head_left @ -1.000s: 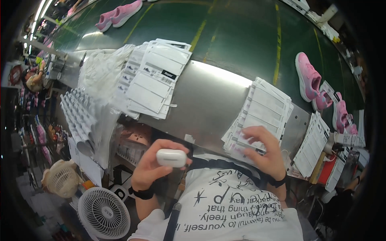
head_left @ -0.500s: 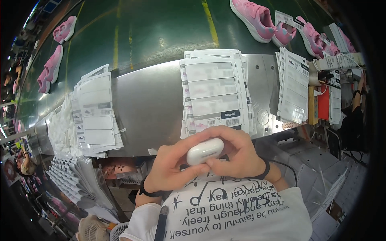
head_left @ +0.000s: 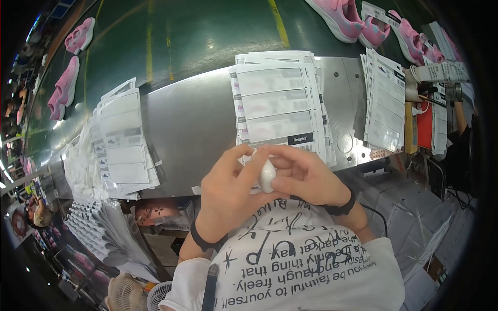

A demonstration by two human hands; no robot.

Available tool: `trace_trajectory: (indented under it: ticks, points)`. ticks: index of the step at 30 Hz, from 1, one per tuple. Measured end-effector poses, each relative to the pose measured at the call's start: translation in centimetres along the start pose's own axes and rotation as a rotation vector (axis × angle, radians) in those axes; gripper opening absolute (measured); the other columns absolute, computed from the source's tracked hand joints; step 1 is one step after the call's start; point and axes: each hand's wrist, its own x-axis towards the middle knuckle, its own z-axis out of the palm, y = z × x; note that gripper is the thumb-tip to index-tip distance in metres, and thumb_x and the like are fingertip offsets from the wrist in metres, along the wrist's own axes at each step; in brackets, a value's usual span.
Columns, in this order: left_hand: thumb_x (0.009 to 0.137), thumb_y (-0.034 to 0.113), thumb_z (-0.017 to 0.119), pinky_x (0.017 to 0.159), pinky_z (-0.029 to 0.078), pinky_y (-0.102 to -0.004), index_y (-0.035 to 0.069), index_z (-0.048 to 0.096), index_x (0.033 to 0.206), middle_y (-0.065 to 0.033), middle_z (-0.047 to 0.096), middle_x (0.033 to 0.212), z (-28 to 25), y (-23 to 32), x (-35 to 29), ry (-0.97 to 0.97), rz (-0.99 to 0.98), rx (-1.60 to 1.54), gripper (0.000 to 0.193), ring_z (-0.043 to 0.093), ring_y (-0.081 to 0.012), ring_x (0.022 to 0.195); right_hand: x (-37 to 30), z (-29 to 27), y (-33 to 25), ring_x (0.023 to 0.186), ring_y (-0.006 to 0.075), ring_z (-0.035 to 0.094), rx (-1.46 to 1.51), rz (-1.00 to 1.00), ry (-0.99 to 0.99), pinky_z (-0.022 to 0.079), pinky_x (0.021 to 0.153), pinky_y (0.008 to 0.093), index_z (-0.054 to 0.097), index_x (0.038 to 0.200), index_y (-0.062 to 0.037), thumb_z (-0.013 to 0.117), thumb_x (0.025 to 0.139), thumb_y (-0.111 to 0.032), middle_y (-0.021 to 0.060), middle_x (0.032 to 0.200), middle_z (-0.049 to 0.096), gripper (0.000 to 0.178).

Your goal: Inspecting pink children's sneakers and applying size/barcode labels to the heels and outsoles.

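Between my two hands, in front of my chest, is a small glossy white earbud case (head_left: 267, 177), turned narrow side up and partly covered by fingers. My left hand (head_left: 228, 186) closes on it from the left, its fingers bent over the top. From the right, my right hand (head_left: 316, 179) grips it with the thumb against its side and the other fingers curled behind. Just beyond the hands, a stack of printed label sheets (head_left: 277, 103) lies on the metal table edge (head_left: 187, 124); the fingertips overlap its near end in the view.
More label sheets lie at the left (head_left: 122, 145) and right (head_left: 385, 103). Crumpled white paper (head_left: 83, 166) is at the far left. Pink shoes (head_left: 65, 88) stand on the green belt (head_left: 207, 31). Below the table's left end hang rolled sheets (head_left: 98, 228), above a fan (head_left: 124, 293).
The earbud case has turned from its broad face to its narrow side. Both hands have shifted slightly farther away, and the left fingers now cover more of it.
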Motion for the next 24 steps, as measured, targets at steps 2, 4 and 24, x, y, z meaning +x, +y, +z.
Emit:
trace_trajectory:
  ticks: [2,4,24]
  points:
    - [0.049,0.030,0.093,0.057,0.054,-0.0287,0.004,0.069,0.106,-0.0091,0.059,0.088,0.2,-0.1,0.3,0.021,0.002,0.021,0.067,0.063,-0.0187,0.069,-0.3,-0.2,0.3,0.102,0.0170,0.062,-0.002,-0.062,-0.035,0.055,0.083,0.0271,0.035,0.140,0.0055,0.056,0.096,-0.006,0.0171,0.119,0.058,0.050]
    - [0.046,0.036,0.094,0.053,0.052,-0.0294,0.003,0.068,0.099,-0.0073,0.055,0.081,0.2,-0.1,0.5,-0.005,0.026,-0.003,0.068,0.061,-0.0185,0.064,-0.5,-1.1,0.3,0.097,0.0195,0.065,-0.187,0.017,-0.134,0.055,0.081,0.0289,0.039,0.137,0.0063,0.045,0.099,-0.013,0.0179,0.113,0.062,0.043]
    - [0.061,0.013,0.090,0.066,0.051,-0.0301,0.003,0.056,0.099,-0.0066,0.058,0.089,0.9,-0.4,0.6,-0.115,-0.125,-0.308,0.052,0.062,-0.0188,0.078,-0.8,-0.8,1.3,0.099,0.0119,0.059,-0.130,-0.130,0.101,0.052,0.081,0.0261,0.052,0.122,0.0027,0.051,0.100,-0.019,0.0092,0.110,0.061,0.031]
